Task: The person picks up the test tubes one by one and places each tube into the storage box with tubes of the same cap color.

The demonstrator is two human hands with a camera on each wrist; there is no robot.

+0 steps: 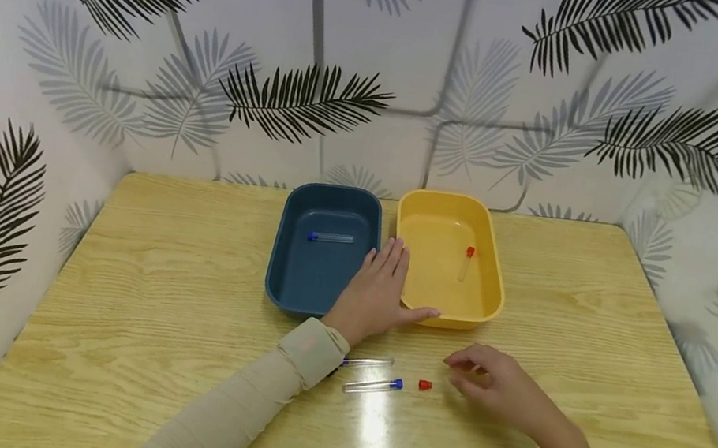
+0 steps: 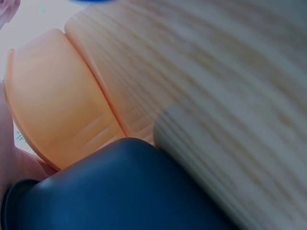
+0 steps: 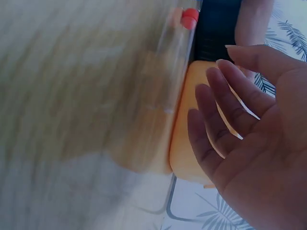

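My left hand [image 1: 377, 287] lies over the adjoining rims of the dark blue bin [image 1: 312, 284] and the yellow bin [image 1: 433, 273], fingers stretched out. My right hand [image 1: 497, 380] hovers in front of the yellow bin, holding nothing, its fingers loosely bent in the right wrist view. Left of its fingertips, a red cap [image 1: 425, 385] is on the table; whether a clear tube joins it is hard to tell. Two clear tubes with blue caps lie beside it: a nearer tube [image 1: 369, 387] and a farther tube [image 1: 370, 362], partly behind the left sleeve.
One blue-capped tube [image 1: 333, 238] lies in the blue bin, and a red-capped tube [image 1: 466, 265] in the yellow one. The wooden table [image 1: 175, 288] ends at a leaf-patterned backdrop [image 1: 392, 38] behind the bins.
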